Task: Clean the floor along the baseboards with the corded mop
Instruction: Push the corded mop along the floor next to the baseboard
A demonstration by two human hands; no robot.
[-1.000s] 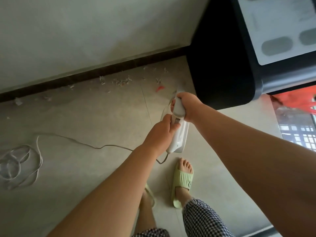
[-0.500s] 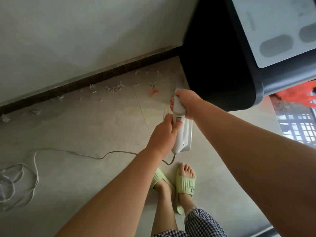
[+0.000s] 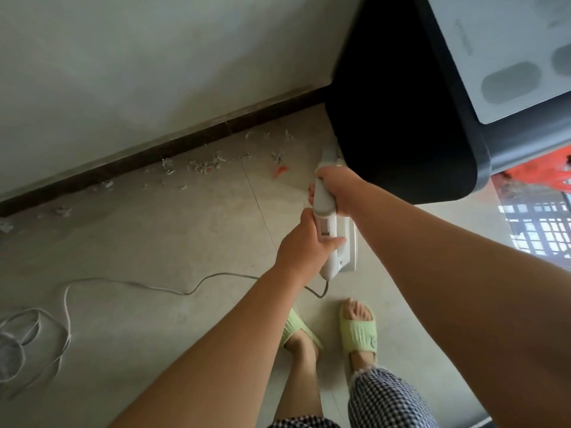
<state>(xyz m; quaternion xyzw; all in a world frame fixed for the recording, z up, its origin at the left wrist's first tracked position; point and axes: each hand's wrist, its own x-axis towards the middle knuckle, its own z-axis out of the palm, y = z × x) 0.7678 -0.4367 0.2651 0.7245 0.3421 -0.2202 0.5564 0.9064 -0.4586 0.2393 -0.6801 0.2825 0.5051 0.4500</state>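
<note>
Seen from above: white mop handle (image 3: 329,220) at centre, gripped by both hands. Right hand (image 3: 338,193) wrapped around the upper part of the handle, farther away; left hand (image 3: 301,245) curled around the lower part, thumb laid across the front. Mop head hidden behind the hands and handle, so cannot tell where it meets the floor. Grey cord (image 3: 160,287) trailing from the near end of the handle, snaking left over the floor (image 3: 154,242) and ending in a loose tangle at the far left edge. Dark baseboard (image 3: 173,156) running along the foot of the pale wall (image 3: 154,72), rising from left to right. Scattered paper scraps (image 3: 205,165) lying just beside the baseboard, plus one small red scrap (image 3: 280,171) nearer the handle. Large black cabinet (image 3: 401,118) standing on the right, its near corner just beside the right hand, closing off the far-right stretch of baseboard. Grey panel (image 3: 509,57) on top of it. Two feet in green slippers (image 3: 360,333) planted near, below the handle, with checked trousers (image 3: 389,400) over the right leg. Open tile to the left between cord and baseboard; narrower strip of floor to the right of the feet.
</note>
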